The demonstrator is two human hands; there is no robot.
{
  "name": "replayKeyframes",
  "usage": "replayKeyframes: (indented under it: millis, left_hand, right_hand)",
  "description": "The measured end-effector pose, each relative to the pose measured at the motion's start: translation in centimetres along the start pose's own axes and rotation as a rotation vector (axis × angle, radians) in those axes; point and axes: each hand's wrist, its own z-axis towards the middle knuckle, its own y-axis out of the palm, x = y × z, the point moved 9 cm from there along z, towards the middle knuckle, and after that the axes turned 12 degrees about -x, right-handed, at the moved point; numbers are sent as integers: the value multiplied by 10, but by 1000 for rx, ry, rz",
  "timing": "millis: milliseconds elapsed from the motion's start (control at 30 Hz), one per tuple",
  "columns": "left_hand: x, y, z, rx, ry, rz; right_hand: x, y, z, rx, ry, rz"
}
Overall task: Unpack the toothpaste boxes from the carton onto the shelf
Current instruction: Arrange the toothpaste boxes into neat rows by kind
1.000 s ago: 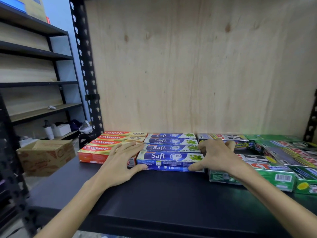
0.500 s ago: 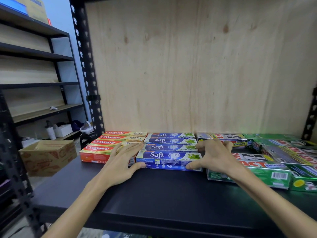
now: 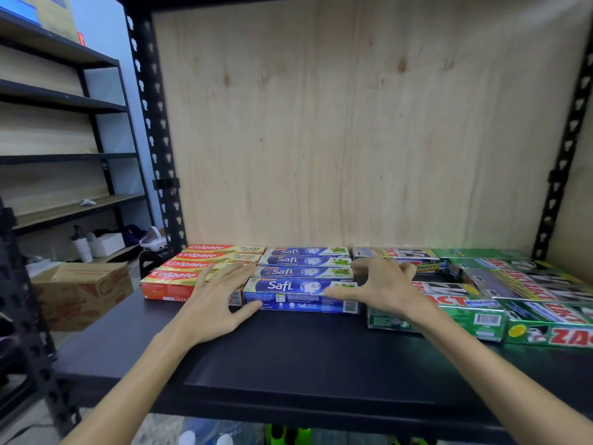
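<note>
A: Safi boxes (image 3: 305, 271) – four in a column on the black shelf (image 3: 288, 358), middle of the row, lying flat, labels up, front one (image 3: 301, 295) nearest the edge

B: Neighbours?

A: Colgate boxes (image 3: 192, 268) just left, touching the Safi column. Zact boxes (image 3: 513, 290) to the right, green and black, messier, some overlapping

B: Left hand?

A: Left hand (image 3: 218, 303) flat, fingers straight and spread, lying over the right end of the front Colgate box, thumb touching the front Safi box at its lower left corner. Grasping nothing

B: Right hand?

A: Right hand (image 3: 382, 287) at the Safi column's right end, fingers loosely bent over the gap beside the Zact boxes, thumb lying across the top right of the front Safi box. Touching it, can't tell if it really grips

B: Carton?

A: Brown carton (image 3: 83, 293) sits low at left, beyond the shelf, flaps partly closed, contents hidden

B: Background?

A: Plywood back panel (image 3: 353, 123), black slotted uprights either side, another rack (image 3: 64, 107) at far left
</note>
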Motion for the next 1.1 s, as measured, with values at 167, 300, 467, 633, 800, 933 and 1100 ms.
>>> replayKeyframes:
  millis: [167, 300, 467, 633, 800, 933, 1100]
  left_hand:
    - [28, -18, -7, 125, 51, 47]
    - [73, -12, 5, 111, 24, -3]
    - [131, -1, 36, 77, 25, -46]
    - [170, -3, 67, 66, 27, -137]
    - [190, -1, 98, -11, 109, -307]
    - [196, 14, 114, -213, 162, -440]
    - [191, 32, 124, -312, 168, -453]
  right_hand:
    - [5, -36, -20, 150, -67, 130]
    - [26, -49, -32, 175, -55, 12]
    - [49, -50, -43, 122, -31, -62]
    - [77, -72, -53, 179, -27, -119]
    - [115, -95, -58, 189, 3, -131]
    - [146, -105, -54, 101, 50, -127]
    - [168, -105, -44, -78, 31, -116]
